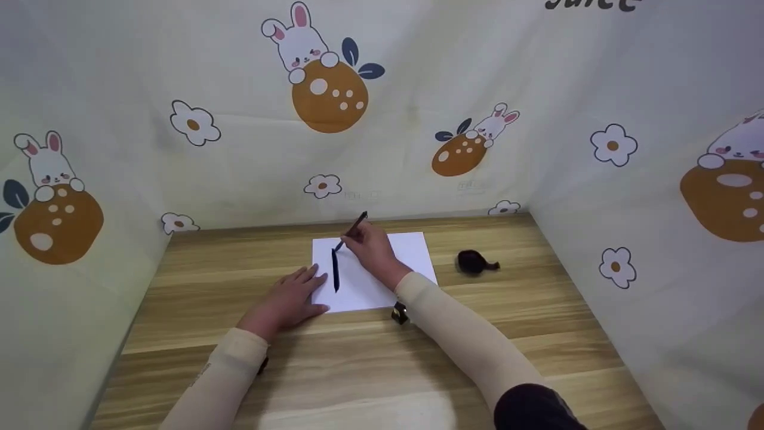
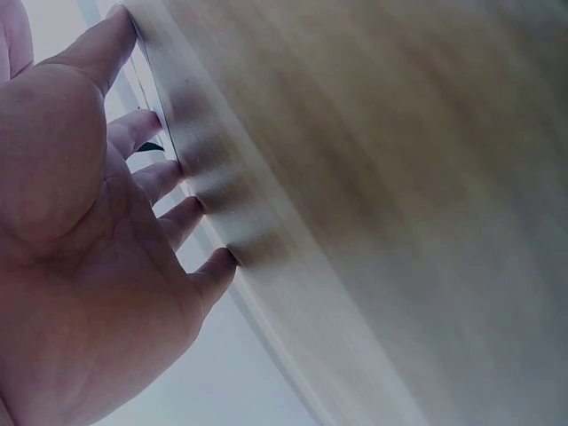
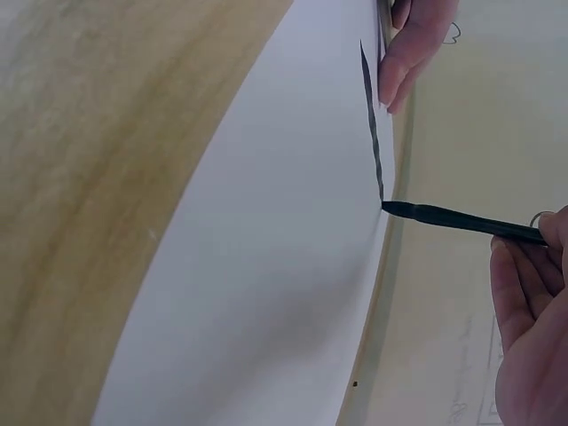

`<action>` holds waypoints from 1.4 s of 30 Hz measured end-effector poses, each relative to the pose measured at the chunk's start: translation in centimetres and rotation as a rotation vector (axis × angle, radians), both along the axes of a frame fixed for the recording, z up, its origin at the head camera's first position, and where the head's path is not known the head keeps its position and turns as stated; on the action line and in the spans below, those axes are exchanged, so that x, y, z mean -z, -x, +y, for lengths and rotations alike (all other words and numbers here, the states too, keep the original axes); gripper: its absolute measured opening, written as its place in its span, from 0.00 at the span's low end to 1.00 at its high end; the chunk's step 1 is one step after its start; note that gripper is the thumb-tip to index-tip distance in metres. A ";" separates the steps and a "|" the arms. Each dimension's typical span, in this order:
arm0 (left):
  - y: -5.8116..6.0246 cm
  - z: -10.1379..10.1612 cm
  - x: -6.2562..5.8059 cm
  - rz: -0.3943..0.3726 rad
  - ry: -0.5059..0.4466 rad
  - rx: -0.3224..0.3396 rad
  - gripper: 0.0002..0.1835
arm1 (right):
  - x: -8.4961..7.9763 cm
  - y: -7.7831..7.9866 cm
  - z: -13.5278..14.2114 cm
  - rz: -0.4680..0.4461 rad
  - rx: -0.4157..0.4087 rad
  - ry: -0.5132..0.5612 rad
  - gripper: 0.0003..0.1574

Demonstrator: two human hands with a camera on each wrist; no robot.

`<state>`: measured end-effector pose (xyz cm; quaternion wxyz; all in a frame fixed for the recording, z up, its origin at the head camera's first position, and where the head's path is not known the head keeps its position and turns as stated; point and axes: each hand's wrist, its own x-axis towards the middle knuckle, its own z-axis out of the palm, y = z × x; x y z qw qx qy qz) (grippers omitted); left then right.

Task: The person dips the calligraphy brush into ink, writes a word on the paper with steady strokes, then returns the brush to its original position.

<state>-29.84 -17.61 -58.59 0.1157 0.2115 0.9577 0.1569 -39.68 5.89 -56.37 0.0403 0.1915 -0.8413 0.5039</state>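
Observation:
A white sheet of paper [image 1: 364,286] lies on the wooden table with one thick black stroke [image 1: 335,272] down its left part. My right hand [image 1: 373,248] pinches a dark ink brush [image 3: 461,220] between thumb and fingers. In the right wrist view the brush's tip is right at one end of the stroke [image 3: 373,133]; in the head view that is the far end. The brush leans, its top tipped to the far right. My left hand [image 1: 289,301] rests palm down at the paper's left edge, fingers spread, fingertips on the sheet's margin. In the left wrist view its palm [image 2: 98,257] shows.
To the right of the paper sits a small dark dish [image 1: 471,261] with a short handle. A small black object [image 1: 400,313] is beside my right sleeve at the paper's near edge. Pale cloth walls [image 1: 382,161] printed with rabbits and oranges enclose the table's back and sides.

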 end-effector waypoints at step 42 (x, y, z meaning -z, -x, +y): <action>0.0 0.3 -0.1 -0.040 0.027 -0.026 0.43 | 0.4 -1.1 2.1 0.100 -0.041 -0.064 0.03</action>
